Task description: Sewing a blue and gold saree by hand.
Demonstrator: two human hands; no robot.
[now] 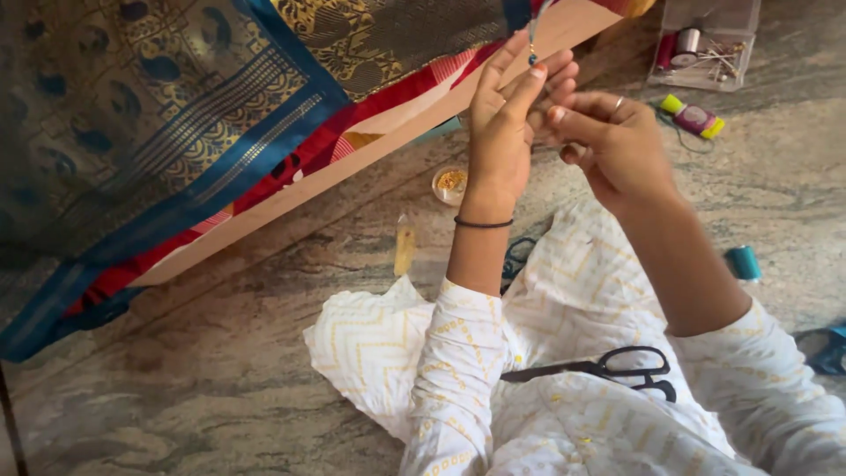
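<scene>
Beads [532, 58] hung on a thread between raised hands; left hand [504, 106] spread flat behind it, right hand [608, 141] pinching the thread. Slipping fingers could have dropped them toward the stone floor [264, 353], near the scissors [617, 366].

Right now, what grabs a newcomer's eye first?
The two raised hands at top centre: the left hand open, the right hand pinching close beside it, just under a small dark bead on a hanging thread. Next, the blue-bordered patterned fabric filling the upper left, and black-handled scissors lying on the lap below.
</scene>
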